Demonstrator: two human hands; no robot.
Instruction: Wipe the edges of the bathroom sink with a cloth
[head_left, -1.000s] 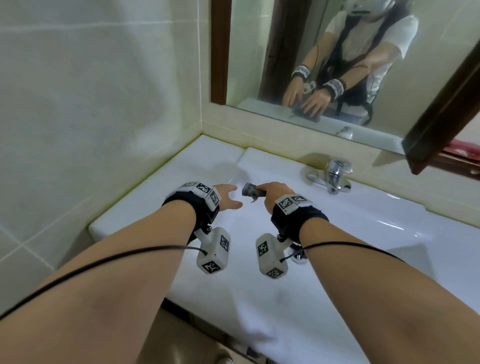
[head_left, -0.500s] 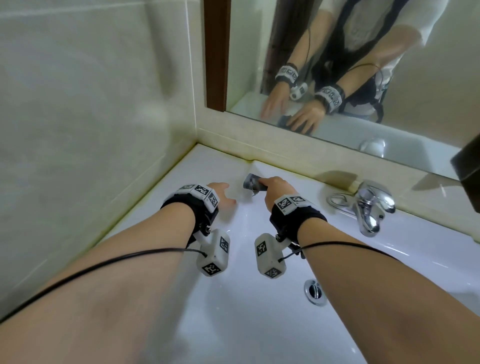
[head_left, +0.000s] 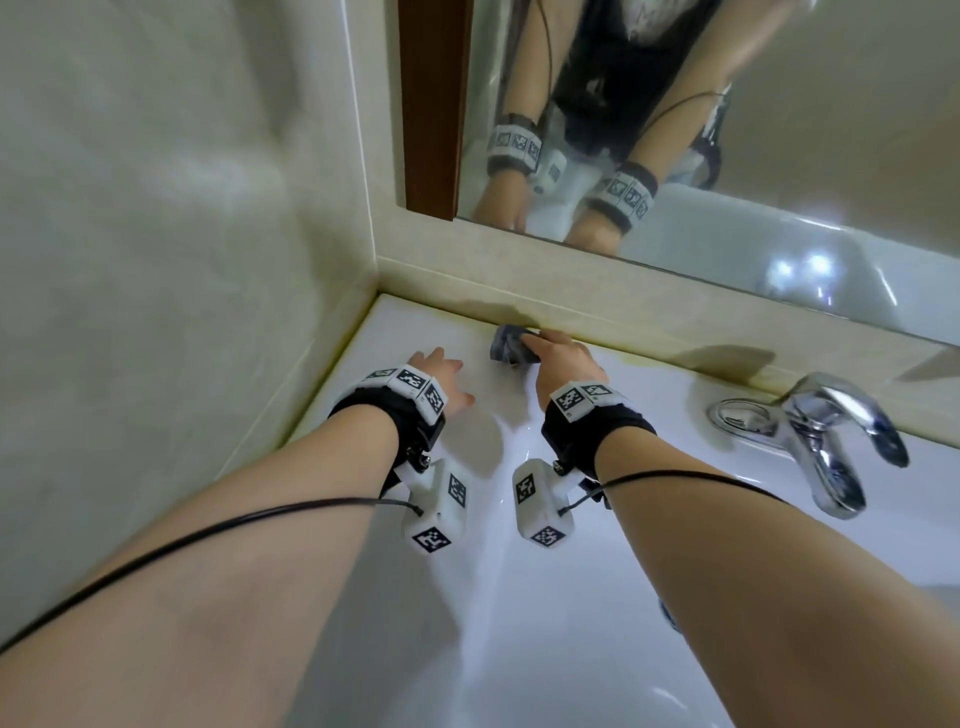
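Grey cloth (head_left: 506, 349), bunched small at sink (head_left: 405, 332) back edge; right hand (head_left: 563, 364) grips it (fingertips hidden); left hand (head_left: 441, 376) rests flat

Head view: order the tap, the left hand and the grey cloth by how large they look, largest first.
1. tap
2. left hand
3. grey cloth, though the right hand hides part of it, so its place below the left hand is unsure.
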